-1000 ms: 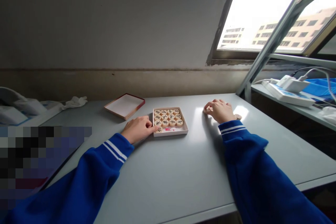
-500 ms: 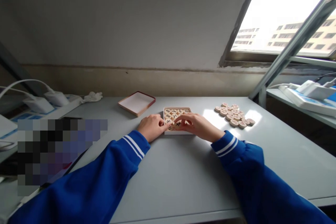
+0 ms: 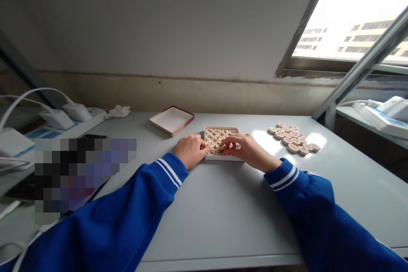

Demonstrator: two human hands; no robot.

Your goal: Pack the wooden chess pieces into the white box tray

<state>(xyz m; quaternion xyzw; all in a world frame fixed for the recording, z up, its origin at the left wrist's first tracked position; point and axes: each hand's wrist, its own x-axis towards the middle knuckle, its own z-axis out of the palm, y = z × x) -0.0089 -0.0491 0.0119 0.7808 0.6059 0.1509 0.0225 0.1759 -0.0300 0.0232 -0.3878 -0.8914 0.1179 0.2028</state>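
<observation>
A shallow white box (image 3: 219, 157) on the grey table (image 3: 223, 212) holds several round wooden chess pieces (image 3: 214, 134) with black characters. My left hand (image 3: 191, 151) rests curled at the box's left edge, its index finger touching a piece in the near row. Over the box's near right part, my right hand (image 3: 247, 148) pinches a chess piece (image 3: 221, 150) between thumb and fingers. A loose pile of several more chess pieces (image 3: 292, 138) lies on the table to the right, in a patch of sunlight.
The box's lid (image 3: 172, 120) lies upturned behind and left of the box. Power strips with white adapters (image 3: 54, 117) and cables line the left side. A metal bar (image 3: 360, 72) slants up at the right, beside another power strip (image 3: 379, 117) and a window.
My right hand left the loose pile at the right, came over to the box and now holds a piece there. The camera view shifted left and slightly nearer. My left hand stayed at the box.
</observation>
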